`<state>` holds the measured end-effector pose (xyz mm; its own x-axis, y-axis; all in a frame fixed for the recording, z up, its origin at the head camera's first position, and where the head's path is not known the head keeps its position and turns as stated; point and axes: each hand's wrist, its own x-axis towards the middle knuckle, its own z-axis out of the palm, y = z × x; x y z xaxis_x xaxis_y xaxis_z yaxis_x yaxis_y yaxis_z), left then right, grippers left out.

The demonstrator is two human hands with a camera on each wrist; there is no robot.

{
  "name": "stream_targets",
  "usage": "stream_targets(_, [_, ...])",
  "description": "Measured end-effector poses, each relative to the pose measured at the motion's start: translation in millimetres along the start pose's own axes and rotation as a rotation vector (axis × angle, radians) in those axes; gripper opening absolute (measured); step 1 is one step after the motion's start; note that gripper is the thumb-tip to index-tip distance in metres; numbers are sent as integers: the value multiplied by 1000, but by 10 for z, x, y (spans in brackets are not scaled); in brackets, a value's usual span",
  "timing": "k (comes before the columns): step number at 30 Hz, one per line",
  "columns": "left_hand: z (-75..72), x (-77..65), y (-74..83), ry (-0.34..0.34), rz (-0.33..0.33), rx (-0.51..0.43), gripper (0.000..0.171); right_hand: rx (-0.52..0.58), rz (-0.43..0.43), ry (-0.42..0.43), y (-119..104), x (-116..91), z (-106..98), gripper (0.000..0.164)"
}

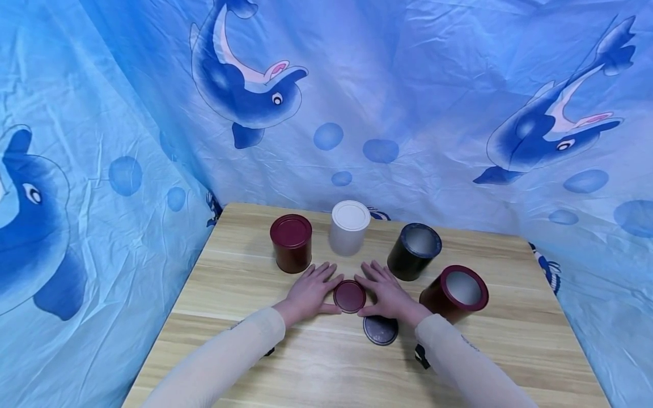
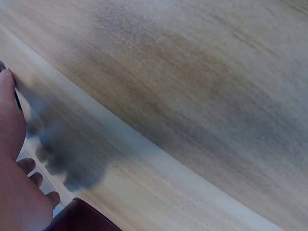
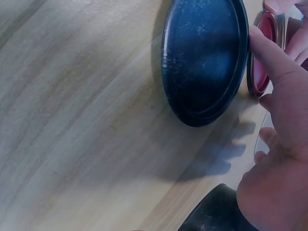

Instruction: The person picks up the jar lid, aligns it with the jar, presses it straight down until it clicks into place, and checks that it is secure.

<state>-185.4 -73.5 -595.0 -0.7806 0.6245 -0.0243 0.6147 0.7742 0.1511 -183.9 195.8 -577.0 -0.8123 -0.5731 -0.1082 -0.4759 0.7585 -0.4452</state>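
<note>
A round dark red lid (image 1: 349,296) lies between the two hands near the middle of the table. My left hand (image 1: 309,292) is spread on its left side, with thumb and forefinger at the rim. On the opposite side my right hand (image 1: 389,293) has its thumb and forefinger at the rim too. A black lid (image 1: 380,330) lies just below the right hand, partly covered by it. In the right wrist view the right thumb is beside that black lid (image 3: 204,62), with the red lid (image 3: 262,72) beyond. Whether the red lid touches the table I cannot tell.
Behind the hands stand a lidded dark red canister (image 1: 292,249), a lidded white canister (image 1: 348,232) and an open black canister (image 1: 408,258). An open dark red canister (image 1: 439,297) is right of the right hand. A blue dolphin-print curtain (image 1: 433,85) surrounds the wooden table (image 1: 229,260).
</note>
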Motion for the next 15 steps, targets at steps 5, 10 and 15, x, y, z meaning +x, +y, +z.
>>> stream_targets(5, [23,3,-6,-7,5,14,89,-14,5,-12,-9,1,17,88])
stream_targets(10, [20,7,-11,-1,12,0,88,-7,-20,19,15,5,52,86])
stream_targets(15, [-8,8,-3,26,32,-40,86,51,-40,47,26,1,70,84])
